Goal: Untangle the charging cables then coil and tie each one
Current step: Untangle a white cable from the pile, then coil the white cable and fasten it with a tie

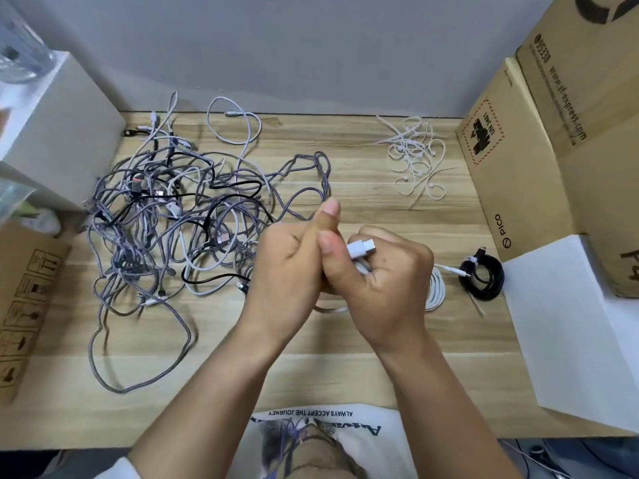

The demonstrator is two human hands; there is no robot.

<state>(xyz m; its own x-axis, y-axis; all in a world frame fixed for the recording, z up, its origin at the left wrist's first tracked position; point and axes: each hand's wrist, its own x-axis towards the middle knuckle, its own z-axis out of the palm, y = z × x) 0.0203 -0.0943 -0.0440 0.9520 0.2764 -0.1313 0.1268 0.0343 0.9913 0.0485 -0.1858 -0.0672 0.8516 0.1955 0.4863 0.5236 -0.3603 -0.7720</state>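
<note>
Cardboard boxes [539,143] stacked at the right edge of a pale wooden table [345,357], flaps shut, contents not visible; another cardboard box [24,305] at the left edge, likewise closed. White foam block [567,326] lying in front of the right-hand boxes; white box [58,126] at the far left with a clear plastic container [20,53] on top, contents too blurred to tell. Both hands raised together over the middle of the table, pressed against each other. Left hand [290,267] curled, thumb straight and pointing upward, fingers tucked against the right hand; what they enclose hidden from view. Right hand [380,278] curled round a white cable [434,292], thumb and fingers pinching just behind its white USB plug [361,248], which sticks out above the knuckles. Rest of that cable looped in white coils just beside and partly behind the right hand, resting on the table. Large tangle of cables [166,216] on the left half of the table: grey braided, black and white strands knotted over one another, several plugs poking out, one grey loop trailing toward the near edge. Black coiled cable [482,276] near the foam block, bound with a white tie. Loose white zip ties [415,157] heaped at the far right of the table, well apart from the hands.
</note>
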